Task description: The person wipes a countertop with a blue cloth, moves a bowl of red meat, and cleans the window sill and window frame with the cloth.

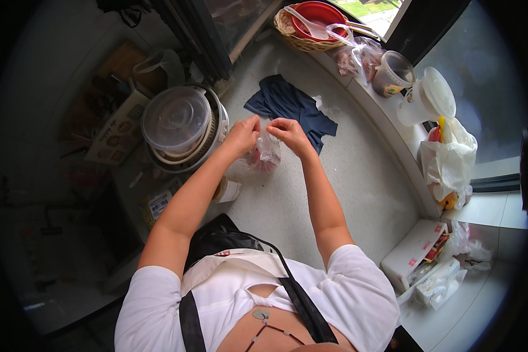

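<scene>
A small clear plastic bag [266, 154] with something reddish inside hangs or rests just over the grey counter; which of the two I cannot tell. My left hand [244, 136] is closed in a pinch at the left of the bag's top. Opposite it, my right hand [291, 135] also pinches, its fingertips at the bag's upper right edge. A short gap separates the two hands. Beyond them lies a crumpled dark blue cloth [287, 104]. Close to my left forearm stands a small tub with a pale label [227, 190], partly hidden by the arm.
Stacked basins with a clear lid [176, 120] stand at left. Along the window ledge are a wicker basket [284, 26] with a red bowl [311, 17], a bag of pinkish food [361, 58], a clear tub [394, 73], a white tub [425, 97] and a white bag [452, 155]. A white box [413, 249] sits at right.
</scene>
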